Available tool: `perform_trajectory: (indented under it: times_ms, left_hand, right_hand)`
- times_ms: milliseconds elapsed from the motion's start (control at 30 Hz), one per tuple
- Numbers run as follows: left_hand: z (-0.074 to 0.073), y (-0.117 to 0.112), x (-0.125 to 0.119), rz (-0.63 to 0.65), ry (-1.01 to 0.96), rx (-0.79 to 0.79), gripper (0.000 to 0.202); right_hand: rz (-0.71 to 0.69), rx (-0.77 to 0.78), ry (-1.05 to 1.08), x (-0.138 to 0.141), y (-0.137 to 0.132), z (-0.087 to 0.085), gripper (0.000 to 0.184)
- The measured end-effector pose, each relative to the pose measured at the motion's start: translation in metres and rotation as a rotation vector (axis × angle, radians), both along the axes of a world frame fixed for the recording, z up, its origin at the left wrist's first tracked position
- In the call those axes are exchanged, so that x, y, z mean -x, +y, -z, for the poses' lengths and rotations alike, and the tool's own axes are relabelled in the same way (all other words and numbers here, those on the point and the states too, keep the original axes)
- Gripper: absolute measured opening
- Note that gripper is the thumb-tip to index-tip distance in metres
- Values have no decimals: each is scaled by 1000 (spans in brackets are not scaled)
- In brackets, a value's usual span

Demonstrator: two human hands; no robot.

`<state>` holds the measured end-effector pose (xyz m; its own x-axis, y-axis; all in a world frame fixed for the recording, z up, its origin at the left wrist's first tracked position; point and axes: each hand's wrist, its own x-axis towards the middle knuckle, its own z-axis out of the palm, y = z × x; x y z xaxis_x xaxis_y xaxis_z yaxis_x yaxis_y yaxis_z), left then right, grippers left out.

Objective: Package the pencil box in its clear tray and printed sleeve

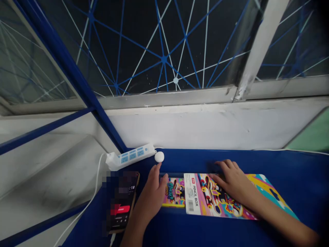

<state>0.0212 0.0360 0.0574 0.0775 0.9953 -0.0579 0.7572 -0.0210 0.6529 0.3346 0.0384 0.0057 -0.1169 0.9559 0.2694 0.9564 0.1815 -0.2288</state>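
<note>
Here we are at the blue desk [295, 164], both hands down. Our right hand [232, 185] lies flat on the pencil box [195, 197], grip open, fingers spread, closed on nothing. The box runs left to right, slanting a little, its left end by our left hand [151, 193]. That grip is open too and empty, index tip just short of the white puck [159, 156]. The puck sits straight ahead of those fingers, the left hand far nearer. Power strip [131, 155] just left of the puck, phone [120, 202] close on the hand's left, wall [205, 127] right behind; open desk lies rightward.
</note>
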Motion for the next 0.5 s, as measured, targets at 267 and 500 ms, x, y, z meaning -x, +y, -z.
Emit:
perform_trajectory:
  times_ms: [267,500]
  left_hand:
    - [12,-22,0,-113,-523,145,60]
    - [21,-22,1,-212,-623,82,59]
  right_hand:
    - [36,-49,-126,51,9,1,58]
    - [-67,-56,-111,127,20,-4,49]
